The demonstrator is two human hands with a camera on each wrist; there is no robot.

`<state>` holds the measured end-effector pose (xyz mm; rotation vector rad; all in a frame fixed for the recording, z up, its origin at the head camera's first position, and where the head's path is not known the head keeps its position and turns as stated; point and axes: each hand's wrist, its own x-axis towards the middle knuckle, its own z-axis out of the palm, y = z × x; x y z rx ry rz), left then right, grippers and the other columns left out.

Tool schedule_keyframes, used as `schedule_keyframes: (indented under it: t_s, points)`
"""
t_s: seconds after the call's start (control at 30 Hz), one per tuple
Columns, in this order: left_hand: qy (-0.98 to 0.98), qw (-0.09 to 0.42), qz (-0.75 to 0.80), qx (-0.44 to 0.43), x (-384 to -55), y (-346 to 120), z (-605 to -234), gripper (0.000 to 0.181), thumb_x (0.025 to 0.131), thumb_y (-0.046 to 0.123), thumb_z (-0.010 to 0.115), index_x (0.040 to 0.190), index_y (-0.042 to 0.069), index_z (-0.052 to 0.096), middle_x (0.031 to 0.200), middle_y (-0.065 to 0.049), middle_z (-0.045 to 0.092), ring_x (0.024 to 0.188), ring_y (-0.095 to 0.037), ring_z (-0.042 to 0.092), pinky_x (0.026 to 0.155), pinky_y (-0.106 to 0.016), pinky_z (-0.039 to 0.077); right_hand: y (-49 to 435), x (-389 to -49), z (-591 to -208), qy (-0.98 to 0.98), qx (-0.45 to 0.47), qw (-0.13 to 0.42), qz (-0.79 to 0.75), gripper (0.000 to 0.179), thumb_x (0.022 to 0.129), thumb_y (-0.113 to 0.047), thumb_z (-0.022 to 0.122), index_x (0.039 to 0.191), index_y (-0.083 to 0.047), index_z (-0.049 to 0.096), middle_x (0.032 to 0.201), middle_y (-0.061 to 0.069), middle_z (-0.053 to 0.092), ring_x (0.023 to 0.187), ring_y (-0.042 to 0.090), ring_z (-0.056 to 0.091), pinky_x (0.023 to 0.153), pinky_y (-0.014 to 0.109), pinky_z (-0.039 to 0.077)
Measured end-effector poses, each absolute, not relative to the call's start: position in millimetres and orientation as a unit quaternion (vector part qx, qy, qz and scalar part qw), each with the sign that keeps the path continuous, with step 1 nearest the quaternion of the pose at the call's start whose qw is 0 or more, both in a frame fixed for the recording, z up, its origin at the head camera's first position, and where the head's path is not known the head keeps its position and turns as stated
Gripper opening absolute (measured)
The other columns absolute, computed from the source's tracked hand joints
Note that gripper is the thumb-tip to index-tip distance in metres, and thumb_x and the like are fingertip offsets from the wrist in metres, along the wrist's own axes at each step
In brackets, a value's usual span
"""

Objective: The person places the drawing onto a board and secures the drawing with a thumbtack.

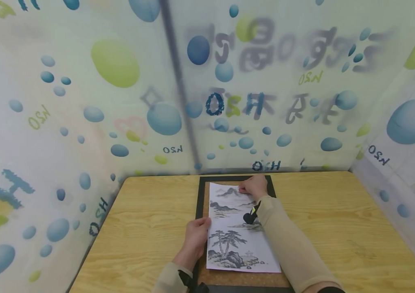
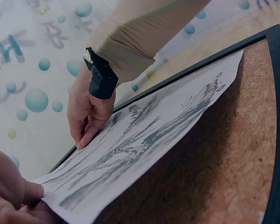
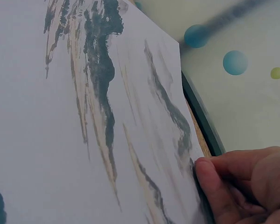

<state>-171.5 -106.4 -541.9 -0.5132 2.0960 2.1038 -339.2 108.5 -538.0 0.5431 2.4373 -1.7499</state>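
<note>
A tall white sheet with an ink landscape painting [image 1: 229, 219] of mountains, pines and rocks lies over a black-framed corkboard [image 1: 244, 280]. My left hand [image 1: 195, 235] pinches the sheet's left edge about halfway down, thumb on top. In the left wrist view, the paper's near edge stands lifted off the cork [image 2: 256, 112], casting a shadow on it. At the far end, my right hand [image 1: 256, 187] pinches the sheet's top edge between thumb [image 3: 207, 175] and fingers. Its curled fingers are partly hidden behind the thumb and the paper.
The corkboard rests on a light wooden table [image 1: 148, 228], its far end by the table's back edge. Pale curtain-like walls [image 1: 93, 89] printed with blue and green drops and lettering enclose the table behind and at both sides. A small black camera [image 1: 250, 217] sits on my right wrist.
</note>
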Motion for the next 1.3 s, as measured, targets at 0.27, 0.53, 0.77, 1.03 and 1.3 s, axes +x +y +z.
schedule_keyframes:
  t_s: [0.27,0.53,0.77,1.03,1.3]
  points:
    - [0.691,0.065,0.700,-0.166,-170,-107,-543,0.038,0.111,0.011,0.053,0.135,-0.018,0.059,0.112,-0.018,0.073,0.102,-0.023,0.070,0.090,-0.040,0.058,108,-336,-540,0.803,0.179,0.031,-0.568,0.011,0.078,-0.005,0.087,0.080,0.003,0.081,0.065,0.008,0.074,0.057,0.017,0.073,0.070,0.029,0.060]
    - [0.689,0.059,0.703,-0.164,-169,-111,-543,0.038,0.111,0.011,0.054,0.133,-0.018,0.060,0.111,-0.019,0.074,0.102,-0.024,0.070,0.089,-0.039,0.058,104,-338,-544,0.791,0.181,0.027,-0.585,0.010,0.075,-0.003,0.089,0.078,0.003,0.081,0.067,0.010,0.074,0.056,0.019,0.073,0.064,0.030,0.060]
    - [0.690,0.052,0.704,-0.160,-174,-115,-543,0.037,0.110,0.010,0.053,0.132,-0.019,0.060,0.110,-0.019,0.074,0.101,-0.024,0.070,0.088,-0.039,0.058,96,-343,-543,0.759,0.176,0.034,-0.626,0.010,0.075,0.005,0.087,0.083,0.006,0.080,0.071,0.015,0.075,0.059,0.022,0.074,0.059,0.031,0.061]
    - [0.685,0.047,0.707,-0.169,-177,-115,-542,0.036,0.109,0.007,0.056,0.135,-0.018,0.059,0.124,-0.028,0.069,0.114,-0.031,0.067,0.096,-0.044,0.056,101,-339,-545,0.735,0.175,0.034,-0.655,0.015,0.079,0.008,0.085,0.091,0.011,0.077,0.075,0.017,0.075,0.061,0.023,0.075,0.060,0.031,0.062]
    - [0.676,0.034,0.716,-0.170,-177,-123,-539,0.035,0.108,0.002,0.056,0.138,-0.017,0.058,0.138,-0.034,0.060,0.126,-0.038,0.063,0.099,-0.044,0.056,110,-336,-541,0.698,0.185,0.046,-0.690,0.019,0.083,0.008,0.083,0.099,0.013,0.075,0.079,0.017,0.076,0.064,0.020,0.076,0.064,0.032,0.063]
